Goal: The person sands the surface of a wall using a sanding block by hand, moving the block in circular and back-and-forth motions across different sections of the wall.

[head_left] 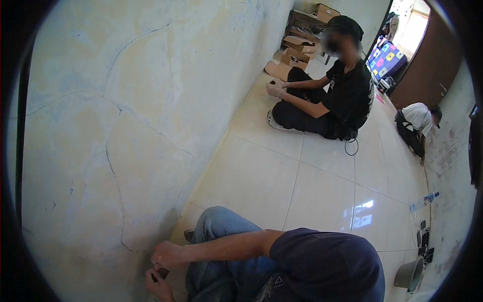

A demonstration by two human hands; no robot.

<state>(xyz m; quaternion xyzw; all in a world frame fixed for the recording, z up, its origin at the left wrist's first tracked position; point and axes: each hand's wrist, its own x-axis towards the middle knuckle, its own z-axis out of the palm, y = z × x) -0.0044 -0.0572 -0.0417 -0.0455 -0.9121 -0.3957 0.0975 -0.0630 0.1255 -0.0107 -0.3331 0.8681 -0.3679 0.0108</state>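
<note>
I sit cross-legged in blue jeans (222, 230), close beside a patchy, cracked plaster wall (151, 113). My right arm reaches across my knee. My right hand (168, 256) is curled just above my left hand (158, 287), low by the wall. Between them is a small dark reddish-brown piece (163, 272), perhaps folded sandpaper. The fingers of my left hand wrap around it. My right fingertips appear to pinch its upper edge, partly hidden by the hand. Thin cracks branch over the plaster above my hands.
A gloved person in black (336, 94) sits by the wall ahead; another person (417, 120) crouches at the opposite wall. Cardboard boxes (296, 56) stand at the back. A plastic bottle (422, 202), chargers with cables (424, 238) and a grey bucket (405, 275) lie along the right of the tiled floor (260, 166).
</note>
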